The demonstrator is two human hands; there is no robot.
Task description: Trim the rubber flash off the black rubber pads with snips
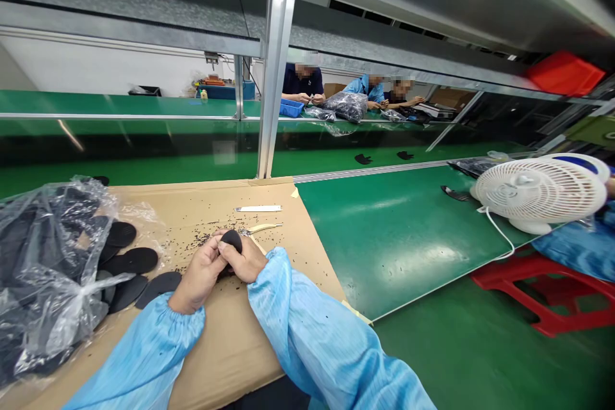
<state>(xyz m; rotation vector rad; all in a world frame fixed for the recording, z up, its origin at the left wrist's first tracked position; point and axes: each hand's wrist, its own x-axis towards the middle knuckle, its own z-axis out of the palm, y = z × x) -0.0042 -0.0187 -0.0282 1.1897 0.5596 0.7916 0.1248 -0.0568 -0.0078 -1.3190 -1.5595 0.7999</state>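
Observation:
A small black rounded piece (231, 240) is pinched between both hands over the cardboard sheet (259, 346). My left hand (202, 274) closes on its left side, and my right hand (246, 259) grips it from the right with the thumb in front. The lower part of the piece is hidden by the fingers. Just beyond the hands lie a tool with pale yellow handles (264, 227) and a white cutter (259, 209). Many tiny black crumbs are scattered around them. Black oval pads (137, 260) lie left of my left hand.
A clear plastic bag of black pads (45, 269) fills the left side. A metal post (276, 70) rises behind the cardboard. On the right stand a white fan (538, 189) with its cord and a red stool (548, 288). Several people work across the green bench (384, 211).

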